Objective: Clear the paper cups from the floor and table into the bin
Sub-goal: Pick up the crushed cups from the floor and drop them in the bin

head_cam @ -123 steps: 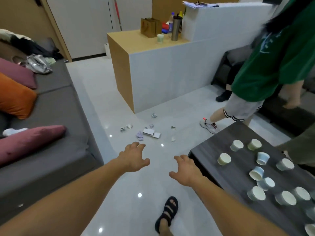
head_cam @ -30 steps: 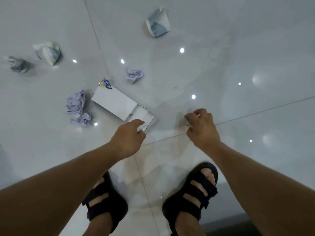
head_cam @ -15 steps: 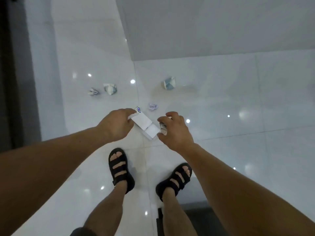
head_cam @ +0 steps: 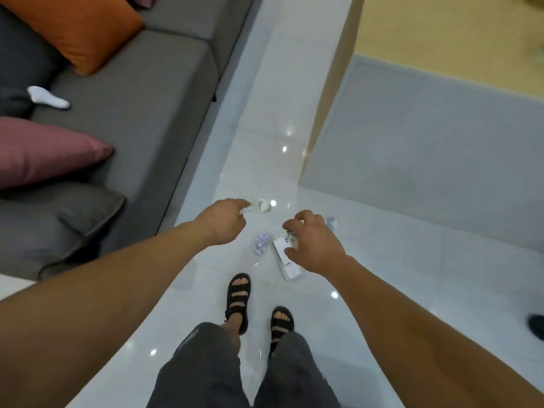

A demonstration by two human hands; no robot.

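Curling round a small crumpled cup (head_cam: 291, 234), your right fingers (head_cam: 297, 223) and thumb clamp it just above the floor (head_cam: 382, 275). Your right hand (head_cam: 316, 245) hangs over the upper end of a flat white box (head_cam: 287, 263) lying on the tiles. Your left fingers (head_cam: 240, 205) reach toward 1 o'clock with a white scrap (head_cam: 247, 209) at their tips; you cannot tell whether they pinch it or only touch it. Your left hand (head_cam: 222, 223) sits at 9 o'clock from the right one, well apart from it.

Just beyond the left fingertips, at 3 o'clock, lies a crushed white cup (head_cam: 264, 205). A blue-and-white crushed cup (head_cam: 332, 223) peeks out at 1 o'clock from your right hand. Between the hands, a purple paper wad (head_cam: 261, 244) rests just beside the box.

At 6 o'clock stand your feet in black sandals (head_cam: 239, 293). At 10 o'clock runs a grey sofa (head_cam: 147, 98) carrying an orange cushion (head_cam: 79, 25), a pink cushion (head_cam: 44, 151) and a white sock (head_cam: 48, 97). At 2 o'clock rises the grey-sided counter (head_cam: 426, 128).
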